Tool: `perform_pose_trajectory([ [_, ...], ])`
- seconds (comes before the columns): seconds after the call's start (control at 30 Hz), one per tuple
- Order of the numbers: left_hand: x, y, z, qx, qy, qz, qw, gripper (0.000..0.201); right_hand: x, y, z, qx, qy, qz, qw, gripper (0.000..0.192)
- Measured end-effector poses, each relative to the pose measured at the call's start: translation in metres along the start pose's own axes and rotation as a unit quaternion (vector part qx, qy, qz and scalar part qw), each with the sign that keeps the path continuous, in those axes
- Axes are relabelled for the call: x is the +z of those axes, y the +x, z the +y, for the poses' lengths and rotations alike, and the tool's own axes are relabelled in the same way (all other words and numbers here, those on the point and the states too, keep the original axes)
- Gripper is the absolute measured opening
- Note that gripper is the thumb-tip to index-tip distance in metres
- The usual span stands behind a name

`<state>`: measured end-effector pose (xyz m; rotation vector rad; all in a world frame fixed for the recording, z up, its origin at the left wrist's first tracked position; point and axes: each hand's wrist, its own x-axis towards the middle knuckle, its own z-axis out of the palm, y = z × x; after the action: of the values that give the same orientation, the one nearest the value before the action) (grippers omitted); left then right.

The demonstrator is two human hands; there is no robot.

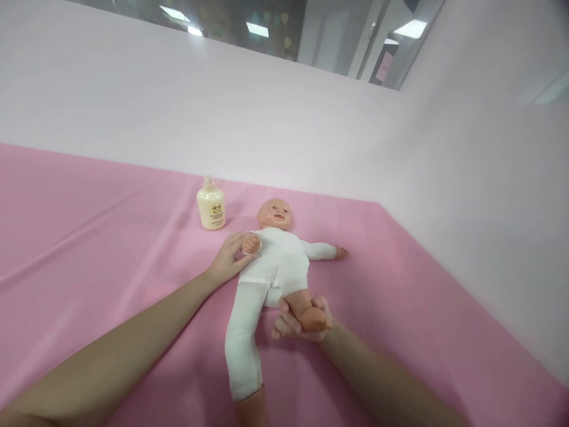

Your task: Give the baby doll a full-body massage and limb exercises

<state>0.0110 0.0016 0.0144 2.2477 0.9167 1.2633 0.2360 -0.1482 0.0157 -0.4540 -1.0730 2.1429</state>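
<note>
A baby doll (271,258) in a white fabric suit lies on its back on the pink cover, head toward the wall. My left hand (227,260) is closed around the doll's bent arm, thumb on the near side; the doll's small fist (251,244) shows beside my fingers. With my right hand (288,323) I hold the doll's raised, bent leg near its bare foot (315,319), fingers curled beneath it. The other leg (243,350) stretches toward me and leaves the frame at the bottom. The doll's other arm (320,251) reaches out to the right.
Left of the doll's head stands a pump bottle (211,209) of pale yellow liquid. The pink cover (111,219) has a few creases and meets a white wall (200,101) behind and at right. A window (267,26) is set above.
</note>
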Motion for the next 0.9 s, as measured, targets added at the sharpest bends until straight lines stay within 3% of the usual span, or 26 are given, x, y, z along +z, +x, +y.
perform_pose_trajectory([
  [0.13,-0.006,0.001,0.006,0.056,0.057,-0.06,0.995,0.047,0.004,0.011,-0.008,-0.031,0.147,0.021,0.988,0.046],
  [0.27,-0.008,0.002,0.007,0.067,0.07,-0.066,0.993,0.049,0.007,0.011,-0.01,-0.027,0.148,0.052,0.987,0.046],
  [0.4,-0.007,0.002,0.008,0.048,0.056,-0.066,0.995,0.047,0.007,0.009,-0.01,-0.021,0.146,0.04,0.988,0.047],
  [0.57,-0.002,0.0,0.0,-0.021,-0.011,0.007,1.0,0.043,0.005,0.005,-0.004,-0.008,0.12,-0.038,0.992,0.052],
  [0.73,0.004,-0.001,-0.013,-0.141,-0.125,0.083,0.979,0.052,-0.012,0.003,0.013,0.07,0.089,-0.141,0.984,0.061],
  [0.9,0.003,0.002,-0.015,-0.152,-0.186,0.175,0.955,0.056,-0.022,0.005,0.02,0.11,0.074,-0.24,0.962,0.064],
])
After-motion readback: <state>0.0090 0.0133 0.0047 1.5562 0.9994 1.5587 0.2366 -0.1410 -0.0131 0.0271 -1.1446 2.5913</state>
